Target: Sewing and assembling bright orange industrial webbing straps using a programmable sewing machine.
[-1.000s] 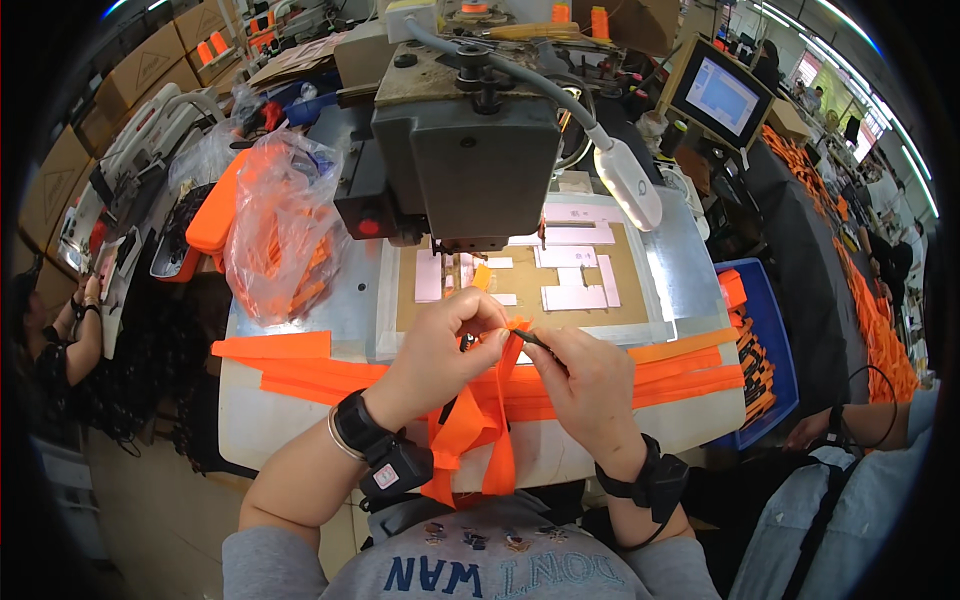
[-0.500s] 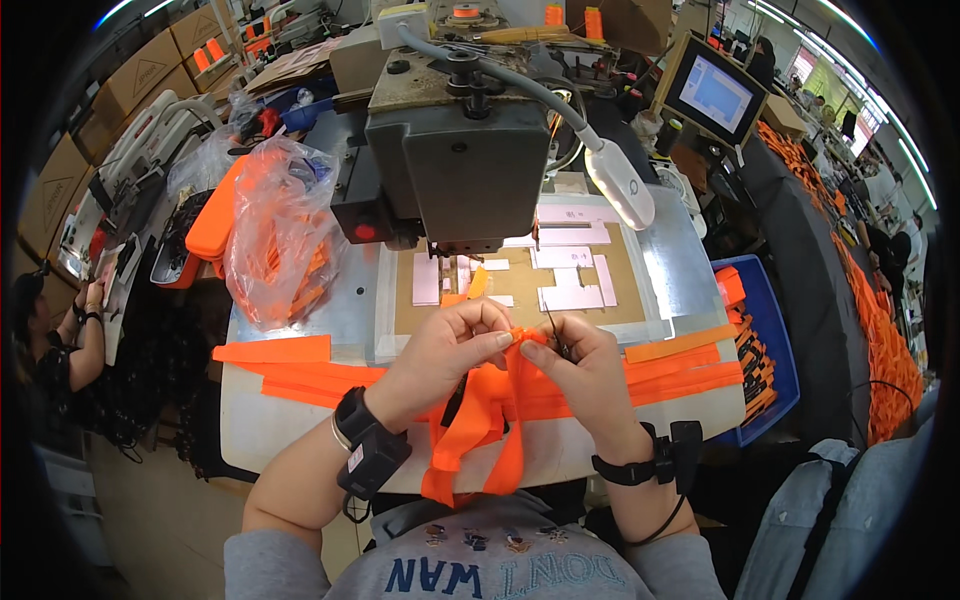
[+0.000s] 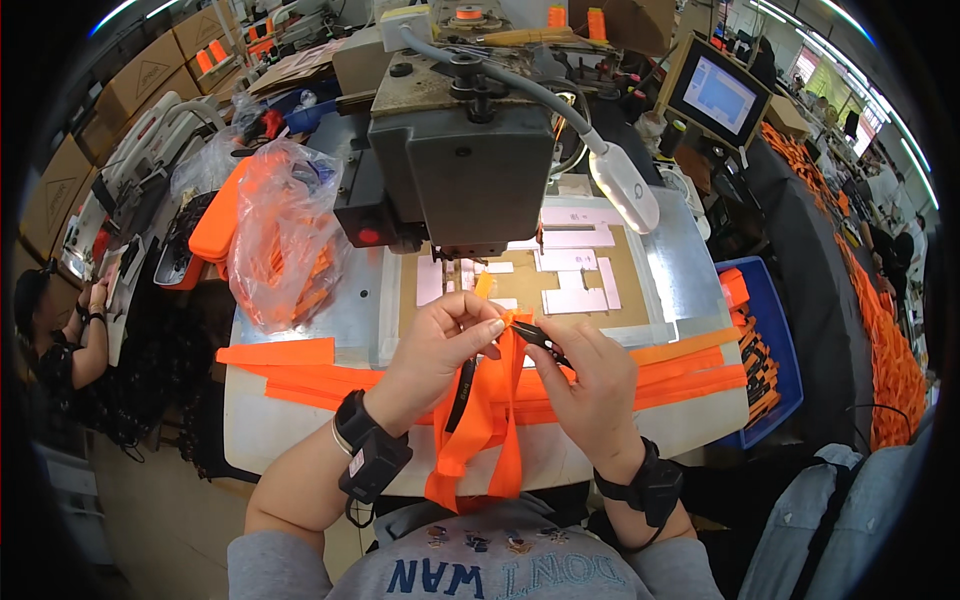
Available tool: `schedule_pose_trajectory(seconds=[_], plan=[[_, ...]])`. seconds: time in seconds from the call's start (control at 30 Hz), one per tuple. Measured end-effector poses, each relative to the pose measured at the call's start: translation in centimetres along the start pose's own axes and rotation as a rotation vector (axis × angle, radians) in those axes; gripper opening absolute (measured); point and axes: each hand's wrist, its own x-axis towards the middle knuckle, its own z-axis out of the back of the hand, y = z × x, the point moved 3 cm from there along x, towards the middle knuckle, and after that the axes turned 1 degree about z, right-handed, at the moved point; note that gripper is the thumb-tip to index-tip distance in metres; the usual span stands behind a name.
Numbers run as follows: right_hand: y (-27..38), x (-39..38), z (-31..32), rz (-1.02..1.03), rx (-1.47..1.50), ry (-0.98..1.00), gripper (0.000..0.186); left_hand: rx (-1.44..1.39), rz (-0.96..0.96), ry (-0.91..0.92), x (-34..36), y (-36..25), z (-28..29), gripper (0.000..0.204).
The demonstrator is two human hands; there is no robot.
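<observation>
An orange webbing strap [image 3: 478, 425] hangs in folds in front of the sewing machine, over the table's near edge. My left hand [image 3: 430, 345] pinches its top end between thumb and fingertips. In my right hand [image 3: 592, 380] is a pair of black thread snips [image 3: 544, 345], the tip pointing left and touching or very close to the orange at my left fingertips. Whether the blades are cutting is too small to tell. A narrow black strip [image 3: 461, 395] runs down along the hanging webbing, and a short yellow-orange end [image 3: 484, 284] shows above my left fingers.
The grey sewing machine head [image 3: 460, 180] stands just beyond my hands, over a tan template board [image 3: 630, 310] with pink pieces. Flat orange strips [image 3: 690, 373] lie along the front. A clear plastic bag [image 3: 285, 235] sits left, a blue bin [image 3: 790, 400] right. Another person [image 3: 70, 340] works far left.
My right hand has turned and drawn slightly back to the right, bringing the snips into clear view with their tip at the webbing end. The left hand keeps its pinch.
</observation>
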Motion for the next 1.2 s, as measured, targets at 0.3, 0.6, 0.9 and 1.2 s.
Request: schedule_pose_trajectory(seconds=[0.3,0.6,0.9,1.2], plan=[[0.4,0.1,0.2,0.075,-0.140,-0.003,0.022,0.228,-0.102,-0.028,-0.1,-0.3,-0.3,0.007],[0.7,0.0,0.2,0.077,-0.204,0.025,0.020,0.511,-0.267,-0.043,-0.2,-0.9,-0.6,0.004],[0.0,0.1,0.1,-0.058,0.052,0.076,0.018,0.215,-0.088,-0.006,0.1,-0.4,-0.2,0.006],[-0.2,0.1,0.2,-0.069,0.090,0.070,0.019,0.045,-0.003,0.007,0.1,-0.1,-0.3,0.006]])
